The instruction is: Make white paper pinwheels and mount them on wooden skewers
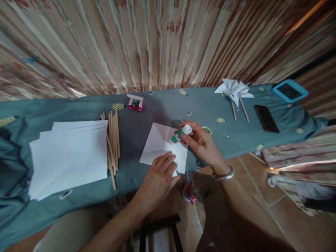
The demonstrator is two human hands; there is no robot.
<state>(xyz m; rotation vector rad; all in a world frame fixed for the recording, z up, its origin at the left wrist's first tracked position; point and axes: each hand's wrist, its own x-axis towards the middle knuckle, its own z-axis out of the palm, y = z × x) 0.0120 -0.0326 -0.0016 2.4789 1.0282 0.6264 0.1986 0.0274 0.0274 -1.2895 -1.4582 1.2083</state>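
My right hand [201, 141] grips a green and white glue stick [181, 134], tilted with its lower end over a white square sheet of paper [162, 138]. I cannot tell whether the tip touches the paper. At the near edge of the sheet, my left hand [162, 171] has its fingers closed on a curled or folded part of the paper. Its fingers hide part of that edge. Just beyond my right hand lies a green-rimmed round thing [207, 129], partly hidden.
Left are stacked white sheets [70, 154] and several wooden sticks [113, 140]. Behind stands an open red box [135, 103] of small dark things. Paper pinwheels [234, 90] on sticks, a phone [266, 118] and a blue-framed tablet [290, 90] lie right. A curtain [147, 45] hangs behind.
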